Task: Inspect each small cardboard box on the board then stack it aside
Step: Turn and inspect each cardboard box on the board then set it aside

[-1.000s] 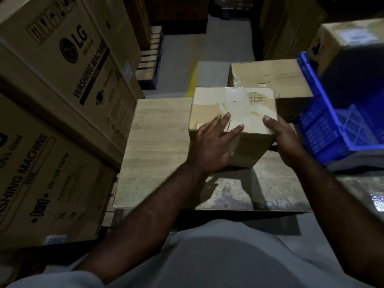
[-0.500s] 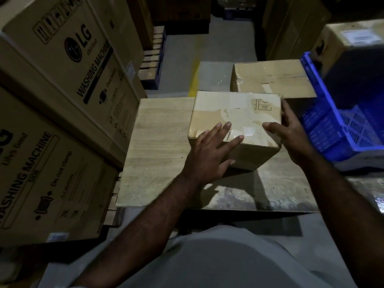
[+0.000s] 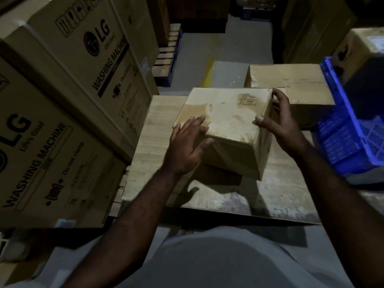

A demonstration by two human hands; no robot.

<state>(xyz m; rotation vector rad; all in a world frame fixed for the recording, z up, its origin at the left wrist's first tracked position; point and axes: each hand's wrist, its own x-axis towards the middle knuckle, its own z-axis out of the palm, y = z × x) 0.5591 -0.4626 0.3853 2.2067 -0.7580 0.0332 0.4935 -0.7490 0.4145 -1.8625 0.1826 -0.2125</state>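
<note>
In the head view, your left hand [image 3: 187,148] lies on the near left corner of the small cardboard box [image 3: 228,119], fingers straight and spread flat on the taped top, thumb pressed against the near face. Nothing is curled round it on that side. Your right hand [image 3: 280,123] grips the box's right side, with the thumb on the top face and the fingers hooked round the far right edge.

The box sits over the middle of the wooden board [image 3: 153,146], tipped, with its near side raised and a dark shadow beneath; you cannot tell whether its far edge touches the board.

Just behind it to the right is a second taped box [image 3: 291,82]. A blue crate [image 3: 349,138] stands to your right, and large washing machine cartons [image 3: 83,59] are stacked on your left
</note>
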